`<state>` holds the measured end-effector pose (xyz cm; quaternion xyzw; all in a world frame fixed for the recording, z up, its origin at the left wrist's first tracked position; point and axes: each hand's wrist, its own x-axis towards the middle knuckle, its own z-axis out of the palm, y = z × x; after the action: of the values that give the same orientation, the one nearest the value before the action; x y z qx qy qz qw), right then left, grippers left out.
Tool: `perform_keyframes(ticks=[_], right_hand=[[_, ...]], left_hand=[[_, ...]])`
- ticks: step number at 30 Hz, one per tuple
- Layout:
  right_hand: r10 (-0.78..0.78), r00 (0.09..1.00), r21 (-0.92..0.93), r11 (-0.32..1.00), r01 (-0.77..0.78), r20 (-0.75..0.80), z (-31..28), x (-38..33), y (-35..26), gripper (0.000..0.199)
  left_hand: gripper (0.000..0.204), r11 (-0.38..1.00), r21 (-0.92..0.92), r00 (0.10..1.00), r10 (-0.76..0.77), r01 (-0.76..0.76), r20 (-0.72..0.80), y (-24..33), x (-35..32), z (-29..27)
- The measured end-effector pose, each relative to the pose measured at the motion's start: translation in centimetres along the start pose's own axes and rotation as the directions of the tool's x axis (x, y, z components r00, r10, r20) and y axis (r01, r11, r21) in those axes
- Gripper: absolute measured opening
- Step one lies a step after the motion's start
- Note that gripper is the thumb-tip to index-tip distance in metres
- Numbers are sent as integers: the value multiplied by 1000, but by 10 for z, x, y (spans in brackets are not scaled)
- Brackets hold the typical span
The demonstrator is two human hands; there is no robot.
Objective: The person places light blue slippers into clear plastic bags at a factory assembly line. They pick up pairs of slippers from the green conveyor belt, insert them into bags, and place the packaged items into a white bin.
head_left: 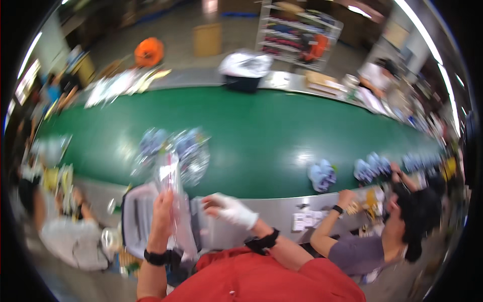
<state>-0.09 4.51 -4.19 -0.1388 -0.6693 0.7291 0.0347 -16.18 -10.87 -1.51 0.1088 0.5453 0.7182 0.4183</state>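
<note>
Nearest is the red garment (251, 279) of the person, with a dark band (157, 257) round the left wrist and another dark band (264, 242) round the right. The left hand (162, 214) is closed on a clear plastic bag (183, 226), which hangs down past the fist and also reaches up over the belt edge. The right hand (232, 210), in a white glove, is just to the right of the bag and apart from it; its fingers are loosely bent, with nothing seen in them. Below the hands is an open grey-lined container (138, 216). To the right, a co-worker in a greyish-purple top (359, 256) leans by the metal ledge (271, 214). On the green belt (251, 151), two blue bundles in clear wrapping (188, 143) lie just beyond the left hand, blurred; more blue bundles (322, 176) are in a row toward the right. Across the belt stand a dark bin with a clear liner (245, 70) and, farther off, an orange object (149, 52), a brown box (208, 40) and a shelf rack (297, 40)
</note>
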Motion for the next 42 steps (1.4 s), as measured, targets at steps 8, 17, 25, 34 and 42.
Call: perform_keyframes(ticks=[8,17,25,34,42], right_hand=[[-204,884,-74,979,191,-421,-58,-67,-1,30],[-616,435,-751,489,-444,-657,-104,-136,20,26],[-705,687,-949,307,73,-176,-84,-93,22,19],[-288,811,-604,791,-99,-510,-82,-75,66,26],[-69,837,-682,618,-392,-543,-92,-44,53,26]], left_hand=[[22,982,146,983,101,-123,151,-57,54,106],[8,955,-14,905,284,-295,317,-67,56,189],[17,768,480,658,-103,-425,746,-74,1,213],[22,795,487,369,-357,-362,858,-36,-55,186],[22,582,533,779,343,-615,525,-70,62,146]])
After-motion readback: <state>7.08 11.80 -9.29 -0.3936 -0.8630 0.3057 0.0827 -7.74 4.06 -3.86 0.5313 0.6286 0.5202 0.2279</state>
